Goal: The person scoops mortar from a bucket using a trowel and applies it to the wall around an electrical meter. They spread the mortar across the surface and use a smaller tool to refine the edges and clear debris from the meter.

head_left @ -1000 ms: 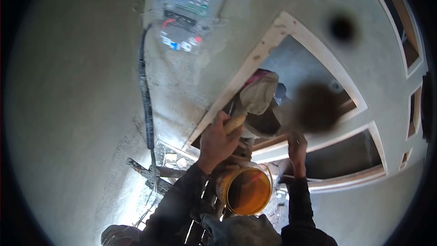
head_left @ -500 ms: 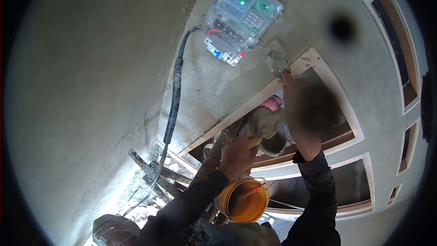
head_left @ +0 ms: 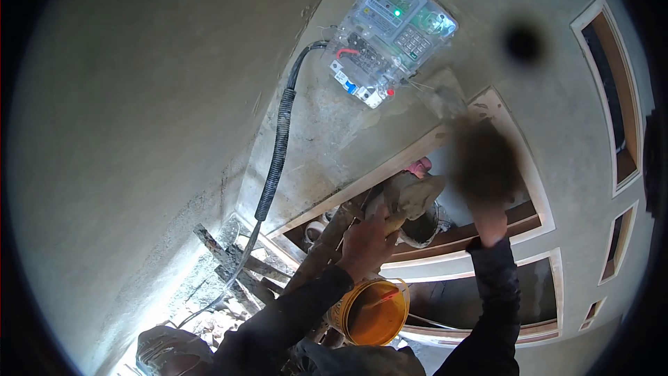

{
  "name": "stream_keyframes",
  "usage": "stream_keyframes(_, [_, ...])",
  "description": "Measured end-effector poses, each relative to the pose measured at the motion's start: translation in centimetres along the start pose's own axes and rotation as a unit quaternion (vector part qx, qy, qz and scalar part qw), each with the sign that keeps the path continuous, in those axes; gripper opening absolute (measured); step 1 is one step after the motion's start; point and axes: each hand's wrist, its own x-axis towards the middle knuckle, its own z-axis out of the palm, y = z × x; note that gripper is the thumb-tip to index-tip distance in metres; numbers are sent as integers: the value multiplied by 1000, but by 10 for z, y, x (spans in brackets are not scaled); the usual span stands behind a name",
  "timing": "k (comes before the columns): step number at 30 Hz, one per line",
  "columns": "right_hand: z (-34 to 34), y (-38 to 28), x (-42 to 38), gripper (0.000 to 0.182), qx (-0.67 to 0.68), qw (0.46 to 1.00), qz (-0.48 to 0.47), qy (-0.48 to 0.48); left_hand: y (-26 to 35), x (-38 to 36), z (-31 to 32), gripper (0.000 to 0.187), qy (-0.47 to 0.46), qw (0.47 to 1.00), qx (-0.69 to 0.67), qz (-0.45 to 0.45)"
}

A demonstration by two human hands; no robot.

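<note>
My left hand [head_left: 365, 244] grips the wooden handle of a hawk [head_left: 410, 195] loaded with grey mortar, held in front of a window opening. My right hand [head_left: 489, 219] is raised toward the wall, mostly covered by a dark smudge. It holds a small trowel [head_left: 445, 101] whose blade lies against the grey plaster just below an electric meter [head_left: 390, 35]. A yellow bucket [head_left: 372, 312] sits under my left forearm.
A black corrugated cable [head_left: 278, 153] runs down the plastered wall from the meter. White window frames [head_left: 529, 230] surround dark openings on the right. Wooden scaffold poles [head_left: 229, 264] and rubble lie below. My shoe [head_left: 170, 351] shows at the bottom left.
My right hand rose from beside the bucket up to the wall below the meter, carrying the trowel. My left hand with the hawk stayed near the window opening. The view tilted upward.
</note>
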Motion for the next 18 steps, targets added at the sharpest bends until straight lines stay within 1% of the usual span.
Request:
stream_keyframes(1, [5, 2, 3, 42, 0, 1000, 3, -2, -1, -1, 1, 43, 1, 1000, -5, 3])
stream_keyframes(3, [15, 8, 12, 47, -31, 998, -29, -47, 1, -2, 0, 43, 2, 1000, -2, 2])
stream_keyframes(4, [21, 14, 13, 47, -30, 998, -30, -46, 2, -3, -1, 42, 5, 1000, 1, 2])
stream_keyframes(6, [35, 25, 13, 48, -17, 997, -70, -23, 1, -3, -3, 42, 6, 1000, -10, 0])
stream_keyframes(9, [36, 27, 16, 49, 9, 997, -80, -10, -3, -2, 0, 42, 2, 1000, -21, -3])
stream_keyframes(16, [34, 33, 18, 49, -1, 995, -98, -30, -9, -4, 0, 43, 3, 1000, -12, 1])
stream_keyframes(18, [37, 35, 18, 50, 35, 995, -92, 5, -8, -4, -1, 43, 0, 1000, -10, -5])
